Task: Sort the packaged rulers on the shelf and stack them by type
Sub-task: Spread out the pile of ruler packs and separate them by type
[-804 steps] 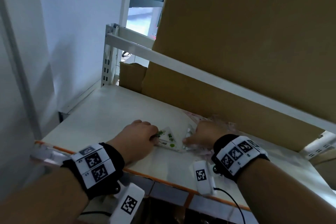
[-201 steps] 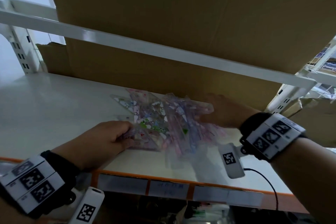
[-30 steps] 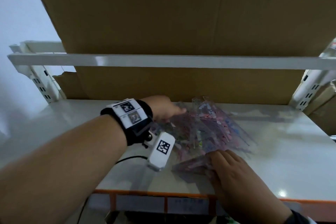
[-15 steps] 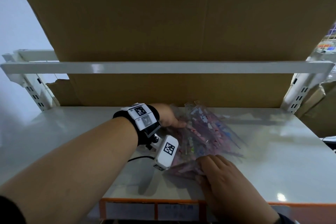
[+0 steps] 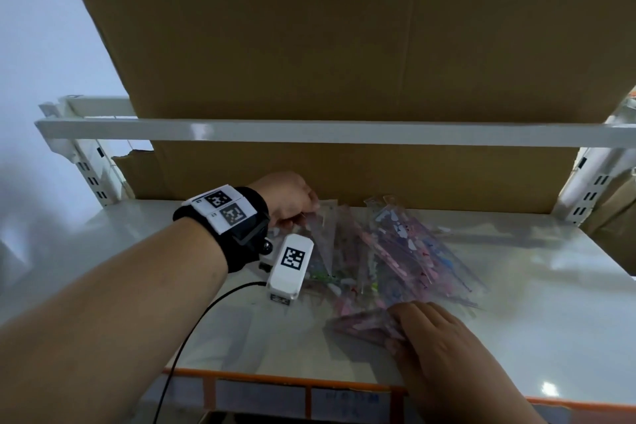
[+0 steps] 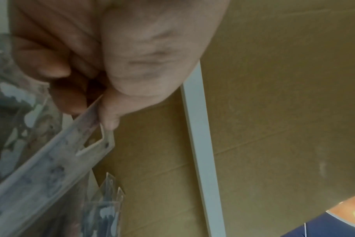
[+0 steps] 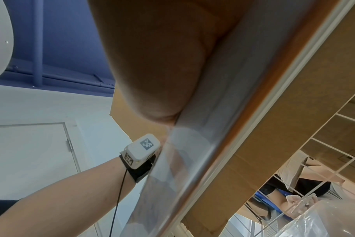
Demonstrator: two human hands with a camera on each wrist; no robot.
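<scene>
A loose pile of clear packaged rulers [image 5: 385,251] with pink, blue and white prints lies on the white shelf [image 5: 533,320]. My left hand [image 5: 309,213] reaches over the pile's far left corner. There its thumb and fingers [image 6: 95,110] pinch the hang-tab end of one clear ruler packet [image 6: 57,157]. My right hand [image 5: 395,317] lies at the pile's near edge, fingers flat on a pink packet [image 5: 361,323]. In the right wrist view the right palm [image 7: 162,80] rests against a clear packet [image 7: 192,152]; the fingertips are hidden.
A large cardboard box [image 5: 344,175] stands right behind the pile, under the white upper shelf rail [image 5: 309,131]. Slotted uprights [image 5: 592,189] flank the shelf. An orange strip [image 5: 275,377] marks the front edge. Bare shelf lies left and right of the pile.
My left hand's fingers, stretched over the pile a second ago, have curled and pinched a packet at the far left corner. My right hand stays on the pink packet.
</scene>
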